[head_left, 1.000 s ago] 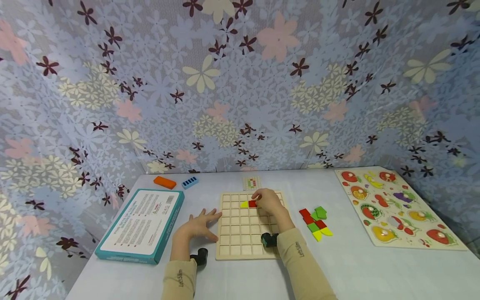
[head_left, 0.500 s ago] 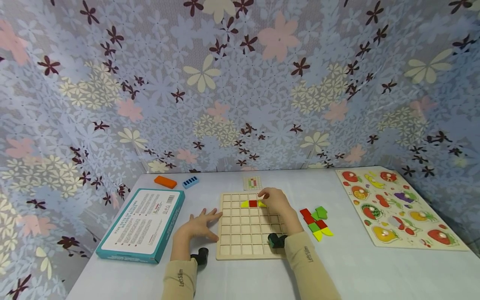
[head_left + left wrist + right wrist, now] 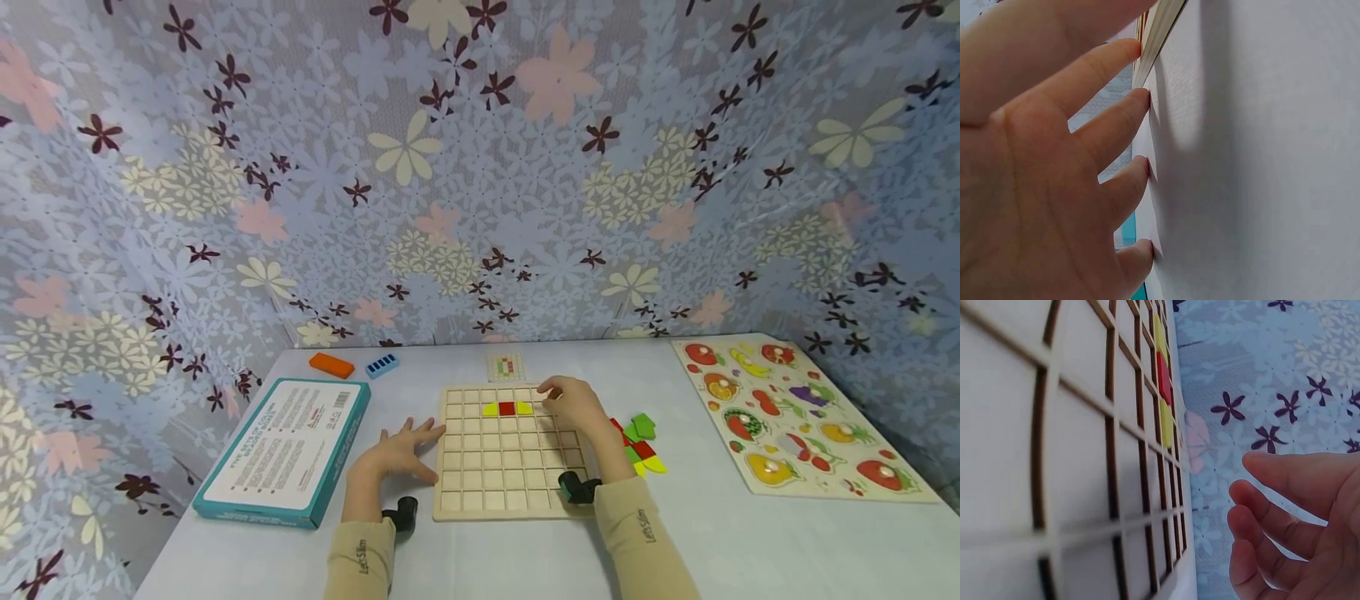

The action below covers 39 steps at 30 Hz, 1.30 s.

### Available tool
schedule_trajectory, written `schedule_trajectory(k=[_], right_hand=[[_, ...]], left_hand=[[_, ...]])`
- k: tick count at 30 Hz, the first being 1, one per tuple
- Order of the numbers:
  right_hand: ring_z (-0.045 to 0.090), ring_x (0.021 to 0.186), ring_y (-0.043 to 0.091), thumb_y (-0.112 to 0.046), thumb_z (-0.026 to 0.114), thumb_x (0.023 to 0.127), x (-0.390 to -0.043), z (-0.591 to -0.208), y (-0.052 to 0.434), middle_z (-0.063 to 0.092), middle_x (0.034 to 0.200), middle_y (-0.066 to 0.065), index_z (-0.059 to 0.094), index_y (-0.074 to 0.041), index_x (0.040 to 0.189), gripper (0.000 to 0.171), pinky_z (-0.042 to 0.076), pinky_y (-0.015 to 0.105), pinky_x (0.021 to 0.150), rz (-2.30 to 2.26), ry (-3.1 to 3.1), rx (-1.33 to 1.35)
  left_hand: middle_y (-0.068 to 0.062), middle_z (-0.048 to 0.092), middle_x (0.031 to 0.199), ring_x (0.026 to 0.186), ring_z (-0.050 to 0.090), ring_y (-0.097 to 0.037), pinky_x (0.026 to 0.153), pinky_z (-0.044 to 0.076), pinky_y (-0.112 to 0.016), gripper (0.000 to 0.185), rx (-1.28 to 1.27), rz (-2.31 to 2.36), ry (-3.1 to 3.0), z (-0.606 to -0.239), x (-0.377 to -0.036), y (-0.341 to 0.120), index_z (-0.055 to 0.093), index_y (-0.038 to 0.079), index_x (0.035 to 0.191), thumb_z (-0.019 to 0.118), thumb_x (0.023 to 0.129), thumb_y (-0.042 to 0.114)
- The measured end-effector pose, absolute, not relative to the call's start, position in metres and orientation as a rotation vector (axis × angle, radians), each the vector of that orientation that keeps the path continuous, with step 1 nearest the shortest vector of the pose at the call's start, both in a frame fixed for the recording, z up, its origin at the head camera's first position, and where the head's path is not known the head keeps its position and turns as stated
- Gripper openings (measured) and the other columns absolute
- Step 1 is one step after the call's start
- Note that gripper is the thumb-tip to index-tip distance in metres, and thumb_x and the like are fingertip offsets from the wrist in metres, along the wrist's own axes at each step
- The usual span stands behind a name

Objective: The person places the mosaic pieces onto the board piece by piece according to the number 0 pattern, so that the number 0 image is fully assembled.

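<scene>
the right hand (image 3: pixel 576 402) has drawn back from the grid board (image 3: pixel 510 492), fingers loosely apart and empty, leaving a second yellow piece (image 3: pixel 524 407) beside the red one (image 3: pixel 506 408).

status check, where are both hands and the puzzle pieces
Left hand flat on table, fingers touching grid board edge. Right hand empty above board. Yellow, red, yellow pieces seated in a row. Nothing blocking.

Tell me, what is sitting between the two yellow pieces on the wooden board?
A red square piece sits between the two yellow pieces, touching both, in the second row of the wooden grid board. The head view shows it best.
</scene>
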State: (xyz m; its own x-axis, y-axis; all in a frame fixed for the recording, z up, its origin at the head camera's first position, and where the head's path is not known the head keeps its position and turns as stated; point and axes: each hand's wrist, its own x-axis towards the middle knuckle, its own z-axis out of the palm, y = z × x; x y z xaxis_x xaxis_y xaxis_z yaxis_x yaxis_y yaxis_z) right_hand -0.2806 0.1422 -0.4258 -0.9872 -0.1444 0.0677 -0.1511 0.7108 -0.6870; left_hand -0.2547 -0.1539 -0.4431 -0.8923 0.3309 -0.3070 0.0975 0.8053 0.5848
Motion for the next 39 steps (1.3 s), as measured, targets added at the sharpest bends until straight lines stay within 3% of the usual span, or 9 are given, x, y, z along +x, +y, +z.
schedule_trajectory(k=[20, 27, 39], right_hand=[[0.058, 0.084, 0.029, -0.007, 0.058, 0.086, -0.273, -0.430, 0.193, 0.062, 0.096, 0.017, 0.062, 0.001, 0.110, 0.026, 0.050, 0.035, 0.063, 1.194, -2.880, 0.180], [0.057, 0.091, 0.030, -0.007, 0.059, 0.085, -0.274, -0.437, 0.210, 0.061, 0.097, 0.015, 0.063, 0.000, 0.107, 0.024, 0.051, 0.039, 0.072, 1.223, -2.905, 0.146], [0.057, 0.088, 0.027, -0.004, 0.061, 0.082, -0.274, -0.439, 0.223, 0.061, 0.099, 0.017, 0.064, 0.001, 0.099, 0.018, 0.052, 0.039, 0.074, 1.228, -2.974, 0.087]], left_hand=[[-0.005, 0.027, 0.151, 0.141, 0.006, -0.035, 0.109, -0.007, -0.061, 0.082, 0.320, 0.812, 2.605, -0.445, -0.254, -0.153, 0.044, 0.019, 0.138, 0.080, 0.065, 0.018], [-0.006, 0.027, 0.151, 0.141, 0.006, -0.036, 0.109, -0.007, -0.062, 0.081, 0.341, 0.832, 2.599, -0.445, -0.254, -0.153, 0.045, 0.017, 0.138, 0.080, 0.065, 0.017], [-0.007, 0.028, 0.150, 0.141, 0.007, -0.036, 0.109, -0.007, -0.061, 0.081, 0.343, 0.852, 2.594, -0.445, -0.255, -0.155, 0.046, 0.018, 0.138, 0.080, 0.064, 0.017]])
